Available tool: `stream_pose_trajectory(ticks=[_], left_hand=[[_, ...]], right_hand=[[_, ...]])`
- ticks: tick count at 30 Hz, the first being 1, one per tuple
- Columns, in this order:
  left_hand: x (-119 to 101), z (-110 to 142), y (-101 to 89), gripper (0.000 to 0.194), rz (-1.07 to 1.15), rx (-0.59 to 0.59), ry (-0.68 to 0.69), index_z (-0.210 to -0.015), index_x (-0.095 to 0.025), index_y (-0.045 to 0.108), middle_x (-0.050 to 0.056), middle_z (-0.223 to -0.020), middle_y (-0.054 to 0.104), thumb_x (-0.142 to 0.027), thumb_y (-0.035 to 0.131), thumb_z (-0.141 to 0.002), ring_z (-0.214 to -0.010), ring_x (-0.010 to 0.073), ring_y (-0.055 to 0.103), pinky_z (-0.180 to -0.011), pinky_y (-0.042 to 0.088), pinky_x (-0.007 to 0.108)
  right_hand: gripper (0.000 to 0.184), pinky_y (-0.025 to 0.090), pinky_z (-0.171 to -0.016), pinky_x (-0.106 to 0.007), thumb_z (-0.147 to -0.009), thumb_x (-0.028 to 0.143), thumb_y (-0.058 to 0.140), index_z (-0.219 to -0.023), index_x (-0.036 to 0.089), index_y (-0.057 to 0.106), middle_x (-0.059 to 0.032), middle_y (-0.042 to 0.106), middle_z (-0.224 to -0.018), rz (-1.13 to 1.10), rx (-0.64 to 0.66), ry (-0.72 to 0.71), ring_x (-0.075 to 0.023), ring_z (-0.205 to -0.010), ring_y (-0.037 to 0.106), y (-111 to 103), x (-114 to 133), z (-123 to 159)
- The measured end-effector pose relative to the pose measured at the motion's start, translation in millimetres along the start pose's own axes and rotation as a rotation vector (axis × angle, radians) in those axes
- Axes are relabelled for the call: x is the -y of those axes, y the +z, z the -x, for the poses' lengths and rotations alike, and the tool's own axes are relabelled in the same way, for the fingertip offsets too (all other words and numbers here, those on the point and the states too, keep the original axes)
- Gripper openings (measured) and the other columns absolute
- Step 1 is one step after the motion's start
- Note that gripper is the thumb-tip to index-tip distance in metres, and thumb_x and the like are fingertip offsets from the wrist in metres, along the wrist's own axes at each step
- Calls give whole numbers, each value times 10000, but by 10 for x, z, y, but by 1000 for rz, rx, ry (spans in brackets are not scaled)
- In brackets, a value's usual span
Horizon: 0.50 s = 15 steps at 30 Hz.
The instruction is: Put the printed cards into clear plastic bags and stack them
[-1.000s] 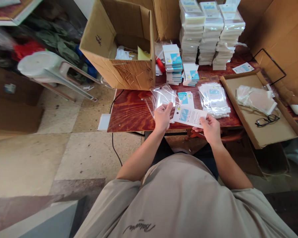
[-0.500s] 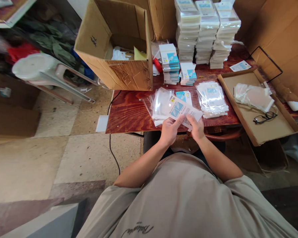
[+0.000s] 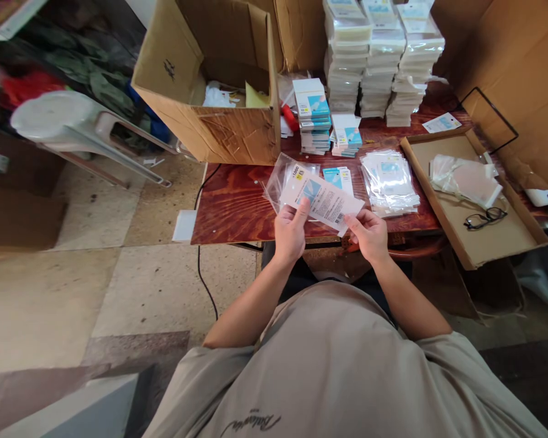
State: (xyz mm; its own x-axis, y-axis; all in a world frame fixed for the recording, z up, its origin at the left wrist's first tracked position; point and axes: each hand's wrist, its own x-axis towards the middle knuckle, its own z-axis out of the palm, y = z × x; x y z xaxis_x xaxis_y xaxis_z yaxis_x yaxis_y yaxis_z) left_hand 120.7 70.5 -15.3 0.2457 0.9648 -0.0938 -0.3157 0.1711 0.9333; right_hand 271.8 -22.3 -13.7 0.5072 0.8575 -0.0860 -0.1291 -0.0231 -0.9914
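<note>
A white-and-blue printed card [image 3: 324, 201], apparently inside a clear plastic bag, is held slanting above the table's front edge. My left hand [image 3: 292, 231] pinches it near its left part, thumb on top. With thumb and fingertips, my right hand [image 3: 369, 233] grips the lower right end. Beneath and behind the card, clear plastic bags [image 3: 273, 182] lie on the table, partly covered by it. Just behind is a small group of blue-and-white cards [image 3: 340, 177]. To the right lies a loose pile of bagged cards [image 3: 389, 182].
An open cardboard box [image 3: 237, 135] stands at the back left. Card stacks [image 3: 313, 118] and tall stacks of bagged cards [image 3: 347, 67] rise behind. At right, a shallow cardboard tray [image 3: 475, 246] holds plastic packets and eyeglasses [image 3: 485, 218]. A white stool [image 3: 50, 115] stands left.
The card has shifted left and turned between my hands. My hands drew together around its lower end, then moved apart, the left one sliding further up the card.
</note>
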Motion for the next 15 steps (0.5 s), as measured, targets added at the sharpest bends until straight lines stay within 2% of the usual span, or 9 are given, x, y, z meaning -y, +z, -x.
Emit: stream_pose_trajectory(ticks=[2, 6, 9, 12, 15], left_hand=[[-10, -26, -5, 381, -21, -71, 55, -1068, -217, 764, 70, -1204, 807, -567, 803, -923, -1336, 278, 695, -1044, 618, 358], [5, -13, -7, 388, -16, -82, 39, -957, -206, 741, 82, -1118, 816, -580, 820, -897, -1253, 291, 735, -1006, 628, 379], [53, 44, 7, 388, 4, -64, 10, -985, -213, 744, 76, -1122, 818, -572, 843, -876, -1246, 289, 739, -1017, 626, 392], [108, 107, 25, 445, 53, 39, -32, -1061, -214, 749, 77, -1140, 820, -547, 907, -811, -1213, 285, 754, -1014, 631, 397], [137, 141, 36, 509, 35, 127, -92, -1079, -204, 736, 84, -1080, 823, -543, 941, -758, -1027, 279, 795, -867, 660, 384]], right_hand=[[548, 402, -411, -234, -723, 710, 903, -786, 229, 646, 10, 696, -669, 2, 1, 10, -98, -477, 500, 36, 2, 7], [561, 561, -519, -284, -700, 722, 905, -904, 225, 743, -22, 775, -781, -38, 70, 37, -155, -584, 655, 33, -82, -29], [501, 562, -529, -289, -728, 666, 917, -809, 210, 726, -16, 744, -695, -16, 25, 34, -159, -559, 654, 19, -163, -38], [501, 508, -473, -267, -725, 614, 946, -698, 214, 646, 1, 688, -608, 22, -39, 30, -143, -501, 605, 19, -189, -13], [492, 553, -494, -277, -722, 617, 947, -755, 218, 662, -12, 735, -696, 11, -13, 55, -166, -570, 667, -10, -133, -1]])
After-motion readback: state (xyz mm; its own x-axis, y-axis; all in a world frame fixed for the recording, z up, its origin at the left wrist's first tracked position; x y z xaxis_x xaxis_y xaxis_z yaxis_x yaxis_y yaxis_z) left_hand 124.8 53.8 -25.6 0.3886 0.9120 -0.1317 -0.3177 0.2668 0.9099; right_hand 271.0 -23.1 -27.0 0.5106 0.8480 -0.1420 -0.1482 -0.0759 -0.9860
